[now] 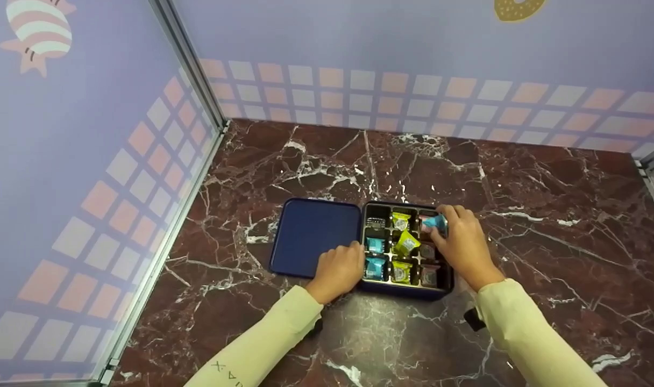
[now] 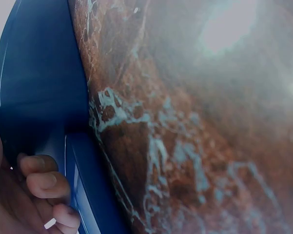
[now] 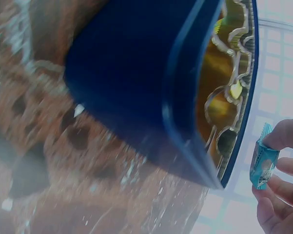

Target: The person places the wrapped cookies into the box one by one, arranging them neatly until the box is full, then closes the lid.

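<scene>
A dark blue tin box (image 1: 405, 289) stands on the marbled surface, its compartments holding wrapped candies. Between thumb and fingers, my right hand (image 1: 467, 244) pinches a blue-wrapped candy (image 3: 264, 165) over the box's far right compartment. At the box's left edge, my left hand (image 1: 339, 269) grips the rim with curled fingers (image 2: 48, 181); the contact itself is partly hidden. Yellow-green candies (image 1: 401, 271) fill the middle column. Blue candies (image 1: 374, 267) sit in the left column, and darker reddish ones (image 1: 429, 275) in the right.
The dark blue lid (image 1: 316, 236) lies flat against the box's left side, partly behind the left hand. Dark red marbled tabletop (image 1: 241, 322) surrounds both. Printed panels (image 1: 413, 43) stand at the back and sides, with a metal edge (image 1: 165, 215) on the left.
</scene>
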### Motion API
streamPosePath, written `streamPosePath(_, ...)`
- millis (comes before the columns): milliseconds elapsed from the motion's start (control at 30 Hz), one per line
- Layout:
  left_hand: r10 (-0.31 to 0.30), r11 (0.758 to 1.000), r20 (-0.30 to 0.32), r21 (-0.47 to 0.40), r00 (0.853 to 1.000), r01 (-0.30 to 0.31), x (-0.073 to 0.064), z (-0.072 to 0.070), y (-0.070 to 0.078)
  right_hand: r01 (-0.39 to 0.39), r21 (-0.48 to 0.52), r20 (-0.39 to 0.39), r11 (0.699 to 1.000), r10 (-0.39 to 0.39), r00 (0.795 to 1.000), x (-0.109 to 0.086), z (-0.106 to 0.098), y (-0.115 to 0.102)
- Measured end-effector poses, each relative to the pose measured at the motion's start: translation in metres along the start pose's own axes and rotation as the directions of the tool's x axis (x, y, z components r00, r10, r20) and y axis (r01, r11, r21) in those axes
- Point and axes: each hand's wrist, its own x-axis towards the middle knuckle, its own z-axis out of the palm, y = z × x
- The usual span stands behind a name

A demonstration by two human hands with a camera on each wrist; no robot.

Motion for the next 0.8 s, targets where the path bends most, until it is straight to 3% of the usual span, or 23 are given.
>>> streamPosePath(167, -0.006, 1.000, 0.008, -0.005, 1.000, 0.006, -0.001, -0.002, -0.002, -0.013, 0.011, 0.032, 1.000, 0.012, 0.999, 0.005, 0.004, -0.008)
streamPosePath(567, -0.011, 1.000, -0.011, 0.001, 1.000, 0.011, -0.002, 0.001, 0.001, 0.068, 0.008, 0.034, 0.998, -0.068, 0.997, 0.012, 0.012, -0.018)
streamPosePath(800, -0.029, 1.000, 0.008, -0.002, 1.000, 0.029, -0.003, 0.000, 0.001, 0.098, -0.030, 0.063, 0.995, -0.096, 0.993, 0.020, 0.021, -0.029)
